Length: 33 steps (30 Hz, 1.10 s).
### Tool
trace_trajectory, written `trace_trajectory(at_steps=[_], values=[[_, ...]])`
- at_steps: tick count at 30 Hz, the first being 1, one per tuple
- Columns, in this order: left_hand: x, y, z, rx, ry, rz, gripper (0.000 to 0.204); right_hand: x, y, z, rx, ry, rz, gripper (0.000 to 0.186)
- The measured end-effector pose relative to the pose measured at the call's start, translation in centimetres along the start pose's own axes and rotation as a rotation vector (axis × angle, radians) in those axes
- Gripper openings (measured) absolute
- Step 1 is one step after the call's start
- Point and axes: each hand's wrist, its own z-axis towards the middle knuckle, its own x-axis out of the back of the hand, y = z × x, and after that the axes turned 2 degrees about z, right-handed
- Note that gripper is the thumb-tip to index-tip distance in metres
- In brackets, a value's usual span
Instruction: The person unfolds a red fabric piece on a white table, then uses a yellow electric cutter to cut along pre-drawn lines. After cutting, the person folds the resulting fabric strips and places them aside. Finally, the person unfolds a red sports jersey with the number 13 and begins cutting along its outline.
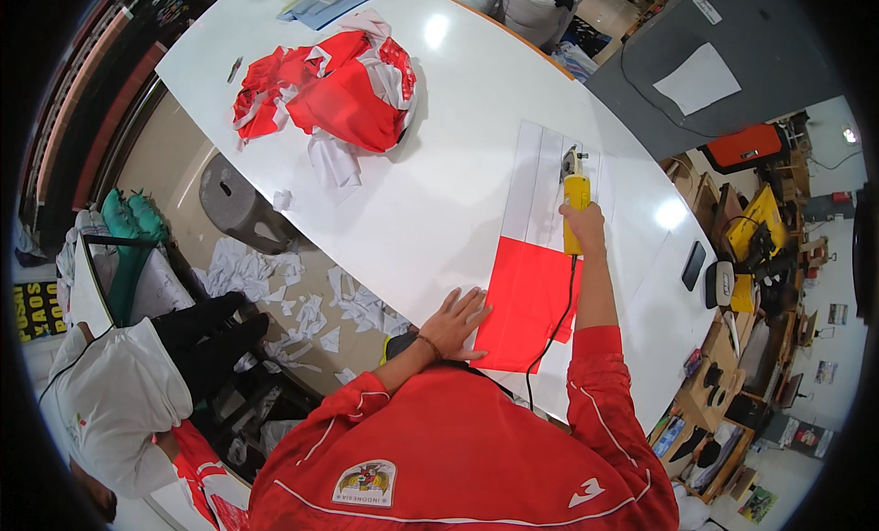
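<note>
A yellow hand-held electric fabric cutter (pixel 577 194) is in the grip of my right hand (pixel 586 227), its round metal head at the far end over white cloth. The white cloth (pixel 531 178) has lines along it, and a red cloth (pixel 522 298) adjoins it on the near side. My left hand (pixel 453 325) lies flat with fingers spread at the left edge of the red cloth, holding nothing. From the cutter a black cord (pixel 560 325) runs back over the red cloth toward my body.
Crumpled red and white fabric (pixel 343 96) is heaped on the white table (pixel 439 183), with small snips (pixel 235 69) beside it. A phone (pixel 694 265) lies near the right edge. A grey stool (pixel 240 206), white scraps (pixel 252 267) and a person in a white shirt (pixel 124 403) are at left.
</note>
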Motion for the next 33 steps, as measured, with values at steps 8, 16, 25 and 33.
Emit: trace_trajectory(at_steps=[8, 16, 25, 33], values=[[0.3, 0.0, 0.2, 0.01, 0.018, -0.053, 0.096, 0.3, -2.7, 5.6, 0.024, 0.042, 0.0, 0.076], [0.5, 0.1, 0.4, 0.04, -0.103, 0.039, 0.097, 0.4, -4.7, 11.1, 0.072, 0.083, 0.003, 0.075], [0.5, 0.2, 0.0, 0.016, -0.055, 0.054, 0.096, 8.3, -3.2, 0.3, 0.16, -0.111, 0.494, 0.044], [-0.5, 0.4, -0.3, -0.005, 0.08, 0.033, 0.093, 11.0, 6.8, -20.0, 0.052, -0.184, 0.549, 0.039]])
